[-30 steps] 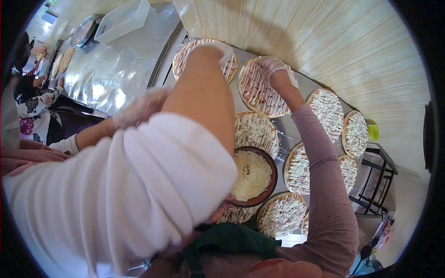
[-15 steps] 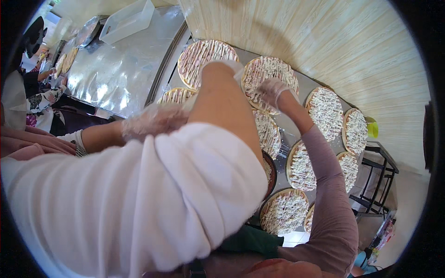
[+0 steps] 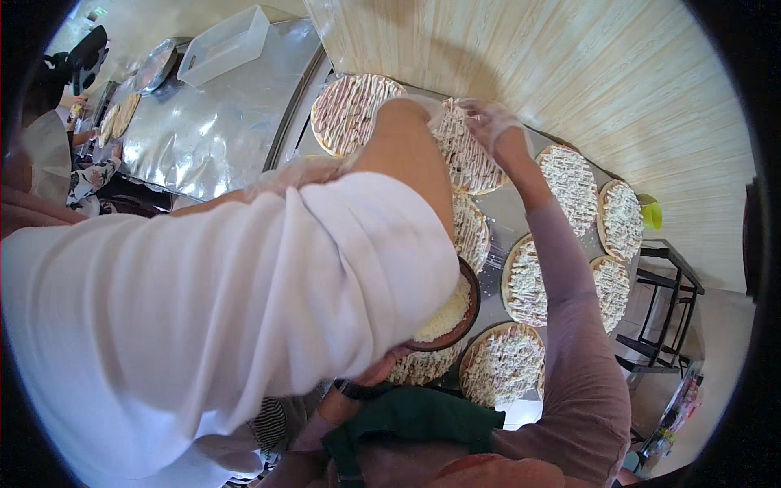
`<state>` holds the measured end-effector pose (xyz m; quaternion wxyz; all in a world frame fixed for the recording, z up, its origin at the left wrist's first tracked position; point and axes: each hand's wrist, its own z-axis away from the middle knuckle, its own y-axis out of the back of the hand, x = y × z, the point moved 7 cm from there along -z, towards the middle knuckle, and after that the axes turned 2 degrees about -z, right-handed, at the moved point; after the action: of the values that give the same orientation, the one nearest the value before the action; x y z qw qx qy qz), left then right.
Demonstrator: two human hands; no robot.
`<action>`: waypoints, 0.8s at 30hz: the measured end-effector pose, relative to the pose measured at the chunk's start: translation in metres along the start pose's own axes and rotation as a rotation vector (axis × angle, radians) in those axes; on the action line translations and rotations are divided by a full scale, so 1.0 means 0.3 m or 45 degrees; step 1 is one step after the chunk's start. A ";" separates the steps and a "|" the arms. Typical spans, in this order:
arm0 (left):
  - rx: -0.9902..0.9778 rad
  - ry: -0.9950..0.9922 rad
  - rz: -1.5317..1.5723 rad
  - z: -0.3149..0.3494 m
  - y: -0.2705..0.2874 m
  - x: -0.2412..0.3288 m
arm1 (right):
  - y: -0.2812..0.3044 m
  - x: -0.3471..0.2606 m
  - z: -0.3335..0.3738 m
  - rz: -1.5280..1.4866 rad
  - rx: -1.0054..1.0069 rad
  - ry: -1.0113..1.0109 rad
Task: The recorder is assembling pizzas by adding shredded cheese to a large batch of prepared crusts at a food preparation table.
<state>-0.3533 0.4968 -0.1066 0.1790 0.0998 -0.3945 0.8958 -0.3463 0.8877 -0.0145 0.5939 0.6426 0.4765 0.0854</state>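
My right arm in a white sleeve crosses the view. Its hand [image 3: 421,104], in a clear plastic glove, is over the far row of pizzas. It lies between a left pizza [image 3: 351,118] and a middle pizza [image 3: 469,154], both striped with white sauce. The forearm hides its fingers. Behind the sleeve shows part of my gloved left hand [image 3: 305,172], fingers hidden. A co-worker's gloved hand [image 3: 495,130] is spread over the middle pizza's far edge. The co-worker's other hand [image 3: 382,368] is at a brown bowl [image 3: 474,302] of grated white cheese, partly covered by my sleeve.
Several topped pizzas [image 3: 567,191] crowd the metal table up to the wood-patterned wall [image 3: 602,89]. At left, a foil-like shiny table [image 3: 220,106] bears a clear plastic box [image 3: 224,50]. A black metal stand [image 3: 663,305] and a yellow-green cup [image 3: 650,211] are at right.
My right hand has shifted right and my sleeve has moved up, uncovering the cheese bowl. My left hand is now more hidden. The co-worker's gloved hand has moved to the pizza's far edge.
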 end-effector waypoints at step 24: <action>-0.052 0.247 -0.302 -0.141 -0.235 -0.084 | 0.102 -0.235 0.550 -0.730 -1.010 -0.042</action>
<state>-0.3036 0.5661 -0.0957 0.3230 0.0549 -0.3790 0.8655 -0.2566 0.7298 -0.0029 0.7999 0.2112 0.5556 0.0833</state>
